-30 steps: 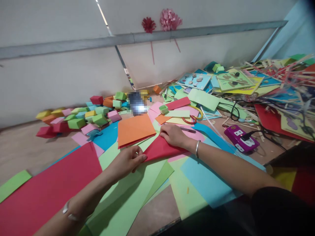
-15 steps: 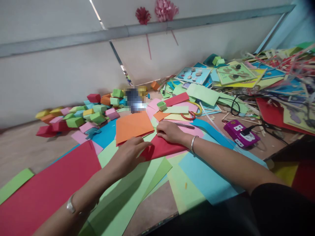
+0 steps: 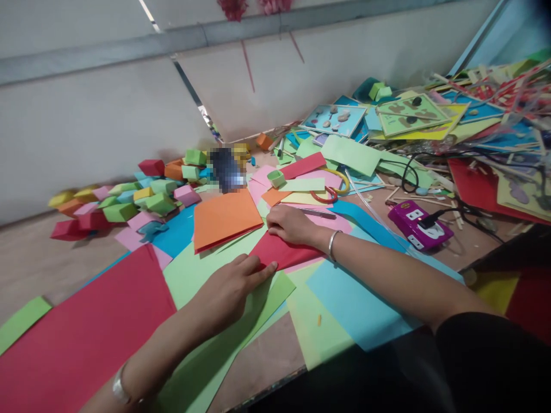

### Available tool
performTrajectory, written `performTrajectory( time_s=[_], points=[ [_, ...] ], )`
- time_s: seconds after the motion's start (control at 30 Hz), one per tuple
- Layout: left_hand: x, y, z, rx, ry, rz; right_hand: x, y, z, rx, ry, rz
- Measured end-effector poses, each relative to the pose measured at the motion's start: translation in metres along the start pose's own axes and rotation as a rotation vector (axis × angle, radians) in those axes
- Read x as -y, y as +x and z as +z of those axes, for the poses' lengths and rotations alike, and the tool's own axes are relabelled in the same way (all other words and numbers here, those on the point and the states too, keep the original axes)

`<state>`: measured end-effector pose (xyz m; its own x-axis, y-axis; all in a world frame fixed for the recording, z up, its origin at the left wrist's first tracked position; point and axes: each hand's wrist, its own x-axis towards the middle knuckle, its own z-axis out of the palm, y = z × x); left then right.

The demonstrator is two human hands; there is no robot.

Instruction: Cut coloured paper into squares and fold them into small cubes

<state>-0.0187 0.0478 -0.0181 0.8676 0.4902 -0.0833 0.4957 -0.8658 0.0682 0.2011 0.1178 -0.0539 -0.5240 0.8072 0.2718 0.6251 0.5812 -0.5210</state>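
red folded paper [image 3: 297, 252] sits mid-bench on top of loose sheets, between the two hands and partly covered by both. long axis runs roughly left-right, near edge climbing slightly toward the right. far-left edge slants from the right hand's fingers down to the left hand, so the narrow end points left; its very tip is hidden under the left fingers. left hand [image 3: 235, 281] comes in from the near-left, index finger stretched out to the near edge, other fingers bent in; can't tell if the thumb pinches from below. from that hand the paper lies right and slightly away. right hand [image 3: 290, 225] rests on the far part, fingers curled and bunched; looks like pressing, but can't confirm a pinch. neither hand is nearer, both touch. next out: orange folded paper [image 3: 228, 218] just beyond the left hand, light green sheet [image 3: 183, 278] below it, light blue sheet [image 3: 357, 304] to the near right, scissors [image 3: 325, 196] farther back. purple power strip [image 3: 419, 225] well apart right, paper cubes [image 3: 123, 212] far left, all on the bench [image 3: 267, 361].
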Motion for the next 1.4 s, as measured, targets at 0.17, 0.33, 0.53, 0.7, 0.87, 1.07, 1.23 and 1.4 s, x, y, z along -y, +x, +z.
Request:
performTrajectory(
  time_s=[0.17, 0.33, 0.53, 0.7, 0.87, 1.07, 1.23, 1.4],
  points=[
    [-0.012, -0.003, 0.006, -0.04, 0.115, -0.012, -0.001, 0.0, 0.001, -0.003, 0.005, -0.008],
    [-0.015, -0.016, 0.006, -0.088, 0.162, 0.021, 0.0, 0.0, 0.001, -0.004, 0.014, -0.019],
    [-0.008, -0.033, 0.005, -0.131, 0.058, -0.033, 0.001, -0.001, -0.001, 0.001, 0.027, -0.035],
    [0.003, -0.053, 0.004, -0.142, 0.043, -0.053, 0.002, -0.001, -0.002, 0.006, 0.04, -0.036],
    [0.011, -0.057, 0.002, -0.141, 0.075, -0.074, 0.0, 0.0, -0.001, 0.005, 0.054, -0.027],
    [0.014, -0.015, 0.001, -0.07, 0.06, 0.033, -0.001, 0.0, 0.0, 0.001, 0.058, -0.02],
    [0.019, 0.007, 0.001, -0.143, 0.055, 0.226, -0.002, 0.001, 0.001, -0.001, 0.062, -0.009],
    [0.022, 0.016, 0.01, -0.209, -0.025, 0.327, -0.002, 0.001, 0.0, 0.013, 0.072, 0.008]
  ],
)
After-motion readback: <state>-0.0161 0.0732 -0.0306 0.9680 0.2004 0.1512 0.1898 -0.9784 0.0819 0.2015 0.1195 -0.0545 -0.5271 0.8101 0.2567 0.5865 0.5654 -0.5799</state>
